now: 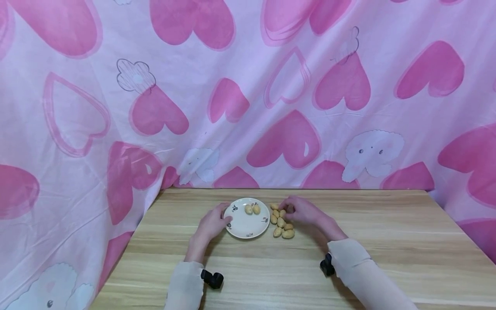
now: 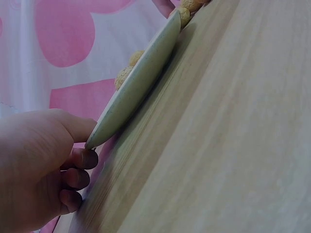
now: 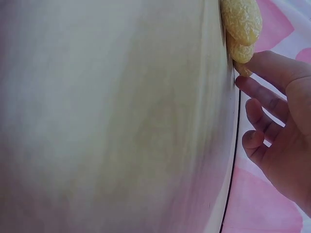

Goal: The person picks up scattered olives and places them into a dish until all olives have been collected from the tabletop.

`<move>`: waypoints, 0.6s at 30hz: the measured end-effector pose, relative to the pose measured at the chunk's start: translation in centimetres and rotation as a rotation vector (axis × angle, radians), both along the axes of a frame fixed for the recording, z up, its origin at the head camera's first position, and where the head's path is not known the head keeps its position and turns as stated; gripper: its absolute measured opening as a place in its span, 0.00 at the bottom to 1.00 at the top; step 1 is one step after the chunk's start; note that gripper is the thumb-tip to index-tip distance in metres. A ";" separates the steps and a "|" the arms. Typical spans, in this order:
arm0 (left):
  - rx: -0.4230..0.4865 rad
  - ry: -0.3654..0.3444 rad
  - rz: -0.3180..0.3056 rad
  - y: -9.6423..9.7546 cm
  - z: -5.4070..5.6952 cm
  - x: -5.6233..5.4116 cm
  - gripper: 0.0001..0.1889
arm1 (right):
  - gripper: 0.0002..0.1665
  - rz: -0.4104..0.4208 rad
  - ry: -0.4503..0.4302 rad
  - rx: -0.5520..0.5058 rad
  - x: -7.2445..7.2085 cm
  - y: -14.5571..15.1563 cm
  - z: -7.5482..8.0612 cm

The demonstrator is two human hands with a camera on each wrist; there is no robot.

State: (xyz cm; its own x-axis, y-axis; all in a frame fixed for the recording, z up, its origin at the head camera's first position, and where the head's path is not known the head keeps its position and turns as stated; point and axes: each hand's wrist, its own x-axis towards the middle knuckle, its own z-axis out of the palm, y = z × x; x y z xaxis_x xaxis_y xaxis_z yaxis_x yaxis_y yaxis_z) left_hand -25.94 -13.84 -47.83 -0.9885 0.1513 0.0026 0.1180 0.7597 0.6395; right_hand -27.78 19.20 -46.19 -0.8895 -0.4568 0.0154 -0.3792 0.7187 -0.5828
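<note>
My left hand (image 1: 211,222) holds the left rim of a round white plate (image 1: 246,226) with small dark prints, thumb over the edge and fingers below it in the left wrist view. Two small tan, potato-like pieces (image 1: 252,209) lie side by side toward the back of the plate. Just right of it is a cluster of several similar pieces (image 1: 280,222) with wrinkled skins. My right hand (image 1: 300,211) reaches to the back of this cluster, thumb and index finger pinching one piece (image 3: 244,70). Its other fingers are bent and spread apart in the right wrist view.
The plate and pieces are on a light wood-grain table (image 1: 248,275), toward its back edge. Behind and to the left hangs a pink curtain (image 1: 240,142) with hearts. Dark wrist cameras (image 1: 212,279) are strapped at both sleeves.
</note>
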 end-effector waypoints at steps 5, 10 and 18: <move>-0.007 0.002 0.001 0.0 0.0 0.0 0.29 | 0.13 -0.004 0.008 0.023 0.1 -0.2 0.2; 0.003 -0.003 0.003 0.1 0.1 0.0 0.29 | 0.11 -0.013 0.054 0.080 0.1 -0.4 0.5; -0.002 0.001 0.009 0.1 0.0 0.2 0.28 | 0.08 -0.030 0.080 0.062 0.1 -0.3 0.8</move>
